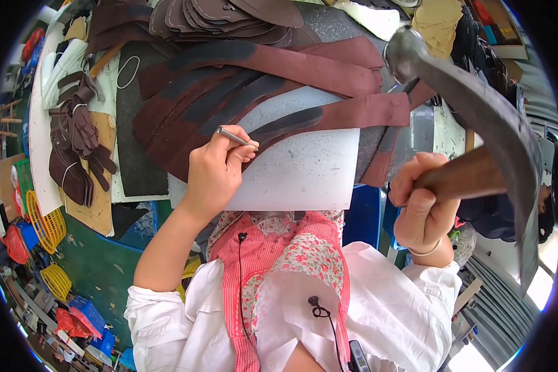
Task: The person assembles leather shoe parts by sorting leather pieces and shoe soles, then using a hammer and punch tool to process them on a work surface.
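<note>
My left hand [212, 170] pinches a slim metal punch [232, 135]. The punch slants, its lower end at the edge of a curved brown leather piece [353, 113] with a dark patch along it. That leather lies on a white cutting board [304, 180]. Raised at the right, close to the camera, my right hand [423, 211] is wrapped round the wooden handle of a hammer [462, 175]. Its dark metal head has a rounded face and a long curved tail, well apart from the punch. Whether the punch tip has pierced the leather cannot be seen.
Several similar leather strips [304, 65] fan out behind the board. Stacked leather pieces with pale stitching [229, 18] stand at the back. Tied bundles of leather parts [80, 146] lie at the left. Blue bins [361, 217] sit below the table's edge; yellow baskets [46, 223] are far left.
</note>
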{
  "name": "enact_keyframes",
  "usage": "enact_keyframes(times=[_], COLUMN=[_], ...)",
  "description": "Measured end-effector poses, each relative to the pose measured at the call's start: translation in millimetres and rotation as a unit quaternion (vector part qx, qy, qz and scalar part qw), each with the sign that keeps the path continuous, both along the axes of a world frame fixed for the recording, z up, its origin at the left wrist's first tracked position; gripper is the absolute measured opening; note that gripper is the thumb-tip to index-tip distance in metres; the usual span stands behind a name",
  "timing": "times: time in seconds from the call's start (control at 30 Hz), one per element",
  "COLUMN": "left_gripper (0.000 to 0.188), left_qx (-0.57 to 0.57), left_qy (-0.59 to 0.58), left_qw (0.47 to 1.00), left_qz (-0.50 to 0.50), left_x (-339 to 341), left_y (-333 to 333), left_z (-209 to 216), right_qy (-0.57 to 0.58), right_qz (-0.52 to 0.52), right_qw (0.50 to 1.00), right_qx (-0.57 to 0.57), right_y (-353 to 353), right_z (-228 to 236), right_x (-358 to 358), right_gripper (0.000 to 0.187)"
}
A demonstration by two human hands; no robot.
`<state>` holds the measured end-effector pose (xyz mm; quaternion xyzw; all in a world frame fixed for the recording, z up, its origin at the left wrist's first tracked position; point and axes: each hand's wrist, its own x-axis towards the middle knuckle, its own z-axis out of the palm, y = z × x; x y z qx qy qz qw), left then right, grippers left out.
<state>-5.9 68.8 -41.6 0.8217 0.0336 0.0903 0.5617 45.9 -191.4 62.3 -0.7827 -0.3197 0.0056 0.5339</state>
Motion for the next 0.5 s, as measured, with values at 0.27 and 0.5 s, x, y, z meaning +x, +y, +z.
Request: enact_keyframes(times=[0.27, 0.5], left_gripper=[0.017, 0.012], left_qx=[0.243, 0.011], left_qy=[-0.135, 0.001], left_qw=[0.957, 1.000], left_qz=[-0.081, -0.014], left_x=[1.7, 5.1], left_y=[-3.9, -3.2], left_z=[11.3, 0.6], right_qy=[0.099, -0.026], right_qz=[0.131, 0.000], right_qw=[0.946, 0.920], right_qx=[-0.280, -0.390], right_y=[-9.1, 9.1], right_z=[-19.3, -13.8], right_x=[-3.8, -9.7], right_gripper=[0.029, 0.037])
